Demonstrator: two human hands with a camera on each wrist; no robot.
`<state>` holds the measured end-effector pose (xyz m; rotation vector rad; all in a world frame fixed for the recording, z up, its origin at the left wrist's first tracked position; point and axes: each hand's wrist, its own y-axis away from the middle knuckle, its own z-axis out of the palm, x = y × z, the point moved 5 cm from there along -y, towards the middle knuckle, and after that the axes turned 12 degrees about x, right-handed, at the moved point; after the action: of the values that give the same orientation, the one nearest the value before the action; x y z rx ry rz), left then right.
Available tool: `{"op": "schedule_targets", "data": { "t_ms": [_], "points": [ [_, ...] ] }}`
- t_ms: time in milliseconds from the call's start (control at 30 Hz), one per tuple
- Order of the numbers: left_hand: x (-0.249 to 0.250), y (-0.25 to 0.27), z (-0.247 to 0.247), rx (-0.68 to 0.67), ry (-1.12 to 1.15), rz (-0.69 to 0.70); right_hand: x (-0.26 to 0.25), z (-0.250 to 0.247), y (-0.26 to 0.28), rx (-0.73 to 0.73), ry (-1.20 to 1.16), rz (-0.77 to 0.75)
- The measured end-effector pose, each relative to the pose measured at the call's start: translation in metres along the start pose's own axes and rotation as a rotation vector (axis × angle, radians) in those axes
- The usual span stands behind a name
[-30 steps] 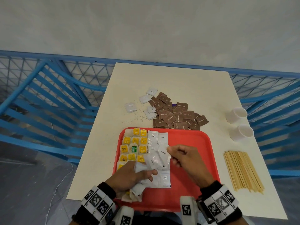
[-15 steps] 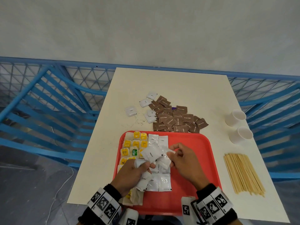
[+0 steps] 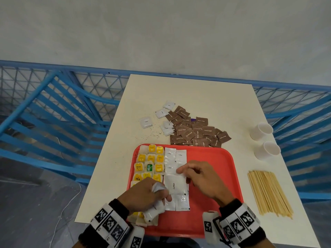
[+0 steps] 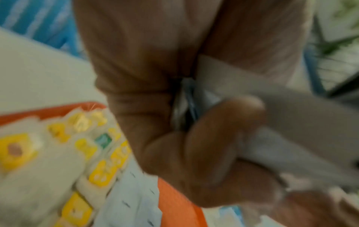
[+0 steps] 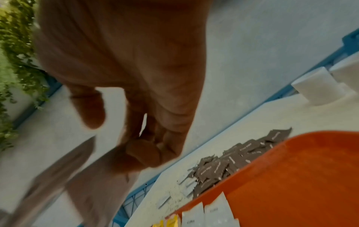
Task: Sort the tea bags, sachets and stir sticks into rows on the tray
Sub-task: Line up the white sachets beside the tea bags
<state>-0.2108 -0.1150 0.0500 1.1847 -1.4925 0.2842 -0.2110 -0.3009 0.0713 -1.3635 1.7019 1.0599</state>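
Broadly, a cream table (image 3: pixel 197 97) stands against a blue railing (image 3: pixel 53 108), under a grey wall; on its near half lies a red tray (image 3: pixel 215 176), its right part bare. Along the tray's left side sit the tea bags (image 3: pixel 150 163), mostly yellow-labelled with one green, packed in rows; just beside them, to the right, the white sachets (image 3: pixel 176 156) lie in two columns running toward the person. Beyond the tray's far edge a heap of brown sachets (image 3: pixel 195 131) rests on the table, with a few loose white sachets (image 3: pixel 162 112) at its left and dark crumbs scattered nearby; right of the tray lies a bundle of stir sticks (image 3: pixel 268 192), and past it two white cups (image 3: pixel 261 130), one behind the other. The left hand (image 3: pixel 145 196) hovers over the tray's near left, fingers curled round a bunch of white sachets (image 4: pixel 272 138), which the left wrist view shows clamped between thumb and fingers, though blurred. The right hand (image 3: pixel 202 178) is over the middle of the tray, its thumb and forefinger pinching the far edge of one larger white sachet (image 3: pixel 174 184) lying in the white columns; its other fingers are loosely bent.
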Motion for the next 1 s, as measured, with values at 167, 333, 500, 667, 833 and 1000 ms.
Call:
{"op": "schedule_targets", "data": {
  "t_ms": [167, 333, 500, 667, 833, 1000],
  "points": [
    [0.011, -0.004, -0.020, -0.006, -0.064, 0.084, -0.008, 0.009, -0.010, -0.141, 0.250, -0.179],
    [-0.010, -0.018, -0.046, 0.634, 0.163, 0.076, -0.013, 0.008, -0.010, -0.140, -0.383, 0.100],
    [0.001, -0.022, -0.017, 0.533, 0.717, -0.089, -0.023, 0.039, -0.011, -0.182, -0.284, 0.062],
    [0.009, -0.023, -0.004, 0.264, 1.190, -0.296, -0.016, 0.035, -0.022, -0.026, -0.116, -0.020],
    [0.012, -0.024, -0.006, 0.188, 1.139, -0.222, -0.010, 0.036, -0.026, 0.095, -0.124, 0.010],
    [0.004, -0.027, -0.013, 0.281, 0.903, -0.090, 0.000, 0.038, -0.016, 0.192, -0.459, 0.187]
  ]
}}
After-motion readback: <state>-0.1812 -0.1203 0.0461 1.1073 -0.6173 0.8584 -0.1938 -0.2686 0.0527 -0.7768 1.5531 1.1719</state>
